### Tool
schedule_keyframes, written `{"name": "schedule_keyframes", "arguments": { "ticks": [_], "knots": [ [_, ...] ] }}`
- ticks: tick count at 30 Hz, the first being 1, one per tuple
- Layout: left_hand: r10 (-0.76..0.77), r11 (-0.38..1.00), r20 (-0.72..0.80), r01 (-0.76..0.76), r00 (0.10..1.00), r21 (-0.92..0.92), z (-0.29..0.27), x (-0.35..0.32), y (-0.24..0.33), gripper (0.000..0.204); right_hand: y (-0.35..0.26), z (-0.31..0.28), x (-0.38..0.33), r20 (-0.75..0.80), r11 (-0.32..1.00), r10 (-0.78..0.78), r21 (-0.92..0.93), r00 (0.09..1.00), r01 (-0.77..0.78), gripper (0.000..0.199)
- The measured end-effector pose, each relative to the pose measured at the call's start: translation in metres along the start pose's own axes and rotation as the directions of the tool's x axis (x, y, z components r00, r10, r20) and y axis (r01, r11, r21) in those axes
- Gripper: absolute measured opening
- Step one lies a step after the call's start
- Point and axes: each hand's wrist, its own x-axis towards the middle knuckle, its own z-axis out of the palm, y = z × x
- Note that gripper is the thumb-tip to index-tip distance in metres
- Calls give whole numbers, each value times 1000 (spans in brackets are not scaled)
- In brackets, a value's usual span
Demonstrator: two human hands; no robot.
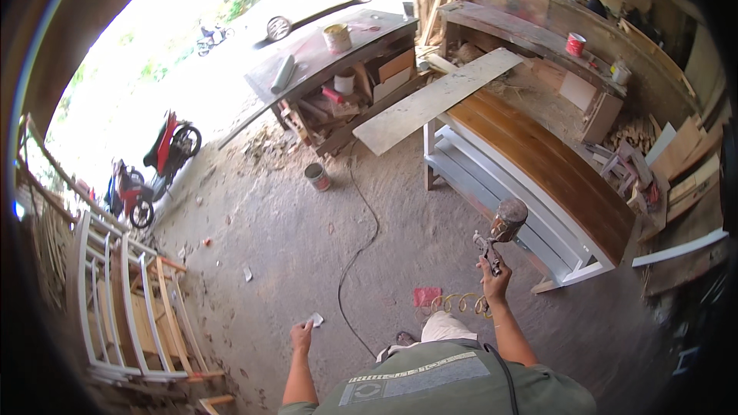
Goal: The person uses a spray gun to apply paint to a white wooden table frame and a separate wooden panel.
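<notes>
My right hand (494, 276) is wrapped round the handle of a spray gun (486, 244) with a paint-stained cup (509, 220) on top. A yellow coiled air hose (461, 303) hangs below that hand. Just beyond the gun stands a long bench-like table (550, 161), with a glossy brown wooden top and a white and grey frame. My left hand (301, 336) is off to the left, its fingers curled. At its fingertips is a small white scrap (317, 320); I cannot tell whether it is pinched or lies on the floor behind.
A pale board (442, 100) lies across the table's far end. On the floor are an open can (317, 176), a dark cable (357, 250) and a red sheet (427, 296). White frames (138, 307) stand at left, a cluttered workbench (307, 46) ahead, wood offcuts (626, 173) at right.
</notes>
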Motion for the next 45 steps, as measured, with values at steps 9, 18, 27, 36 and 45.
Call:
{"name": "schedule_keyframes", "arguments": {
  "ticks": [9,18,27,36,45],
  "knots": [
    [787,522,382,-853,484,4,56,97,302,33,-14,9,27,-185,1000,-2,26,983,7,36],
    [852,-73,511,-993,-113,-97,90,178,580,32,28,-38,95,-334,963,-179,-253,925,95,37],
    [468,-521,758,-835,-453,-177,158,301,759,41,40,-19,112,-445,966,133,-142,886,-216,35],
    [-153,-881,854,-322,-498,-346,295,345,892,95,23,76,40,-786,887,310,37,535,-460,31],
    [-535,-837,837,-58,-116,-544,407,379,925,110,-38,182,-14,-933,811,313,165,178,-561,29]
  ]
}}
